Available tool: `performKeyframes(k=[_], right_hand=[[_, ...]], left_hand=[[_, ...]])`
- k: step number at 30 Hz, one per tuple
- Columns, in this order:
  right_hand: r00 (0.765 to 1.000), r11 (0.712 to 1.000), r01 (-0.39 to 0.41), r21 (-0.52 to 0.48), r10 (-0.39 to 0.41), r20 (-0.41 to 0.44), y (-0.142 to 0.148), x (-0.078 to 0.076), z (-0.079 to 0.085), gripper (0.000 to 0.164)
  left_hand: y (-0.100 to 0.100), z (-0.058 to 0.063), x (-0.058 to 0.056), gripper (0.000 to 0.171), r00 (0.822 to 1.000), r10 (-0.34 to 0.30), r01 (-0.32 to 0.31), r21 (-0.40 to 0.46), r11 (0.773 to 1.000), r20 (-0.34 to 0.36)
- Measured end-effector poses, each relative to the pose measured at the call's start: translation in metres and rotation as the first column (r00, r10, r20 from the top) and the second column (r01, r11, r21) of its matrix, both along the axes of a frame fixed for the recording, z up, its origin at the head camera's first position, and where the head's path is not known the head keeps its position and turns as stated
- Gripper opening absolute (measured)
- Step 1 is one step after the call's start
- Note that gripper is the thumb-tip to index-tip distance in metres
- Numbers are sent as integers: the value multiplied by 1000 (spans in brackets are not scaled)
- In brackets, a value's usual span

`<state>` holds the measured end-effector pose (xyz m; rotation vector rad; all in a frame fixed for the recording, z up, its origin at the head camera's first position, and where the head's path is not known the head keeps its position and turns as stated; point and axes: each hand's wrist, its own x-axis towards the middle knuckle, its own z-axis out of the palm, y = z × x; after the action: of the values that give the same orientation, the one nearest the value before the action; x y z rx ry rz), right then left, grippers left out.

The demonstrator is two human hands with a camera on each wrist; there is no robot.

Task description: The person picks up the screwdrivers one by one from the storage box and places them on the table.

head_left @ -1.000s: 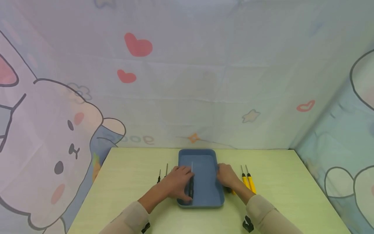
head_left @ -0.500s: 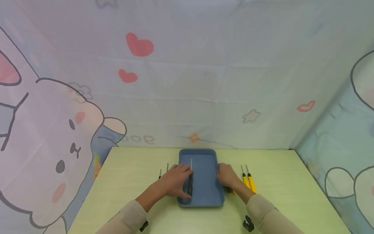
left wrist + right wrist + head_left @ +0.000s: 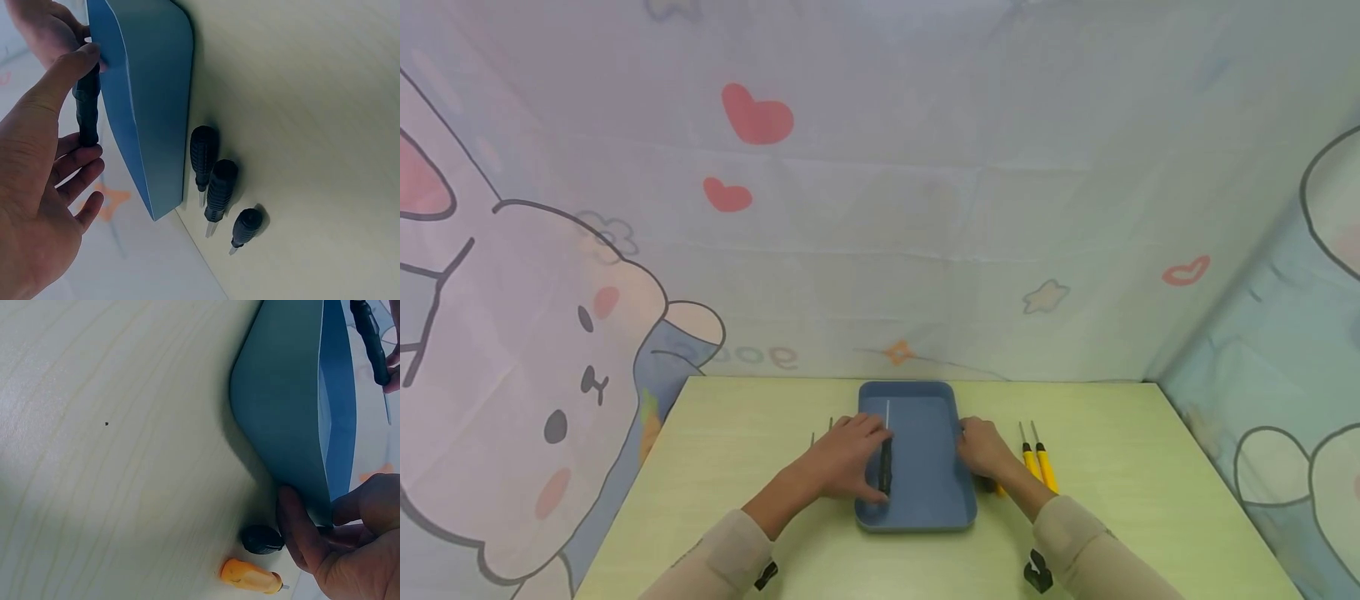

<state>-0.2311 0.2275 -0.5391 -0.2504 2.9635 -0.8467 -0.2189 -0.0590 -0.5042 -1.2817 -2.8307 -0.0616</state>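
Observation:
My left hand [image 3: 844, 460] holds a screwdriver [image 3: 886, 468] by the two ends of its black handle, thumb at the butt and fingertips at the other end. The thin metal shaft points away toward the back wall. In the head view it overlaps the left part of a blue-grey rectangular tray [image 3: 928, 475]; the left wrist view shows the handle [image 3: 87, 109] above the tray's rim. My right hand [image 3: 983, 448] pinches the tray's right wall, with the thumb inside and fingers outside, seen in the right wrist view [image 3: 356, 537].
Three black-handled screwdrivers [image 3: 220, 190] lie on the table left of the tray. Right of it lie two yellow-handled screwdrivers [image 3: 1046, 472]; by the right hand are a black handle [image 3: 261, 539] and an orange-yellow handle [image 3: 250, 576]. A printed cloth [image 3: 880, 208] hangs behind the table.
My left hand and the screwdriver have shifted slightly left and away from me over the tray. The right hand and the tray have stayed put.

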Motion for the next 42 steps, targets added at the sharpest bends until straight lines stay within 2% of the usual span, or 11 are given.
performKeyframes(k=[11,19,23,33,42], right_hand=[[1000,1000,18,-6,-18,-11,1,0,0,37],[992,993,76,-87,-67,109,3,-3,1,42],[989,991,85,-104,-71,128,3,-5,3,42],[970,977,105,-188,-59,238,7,-7,10,47],[967,978,99,-182,-52,251,6,-9,16,46]], left_hand=[[-4,8,-1,97,1000,15,-16,21,1000,11],[-7,12,0,96,999,30,-31,36,999,32],[-8,14,2,96,999,33,-34,37,999,39],[-13,11,0,96,998,48,-48,19,999,39],[-19,17,0,97,997,64,-64,16,998,36]])
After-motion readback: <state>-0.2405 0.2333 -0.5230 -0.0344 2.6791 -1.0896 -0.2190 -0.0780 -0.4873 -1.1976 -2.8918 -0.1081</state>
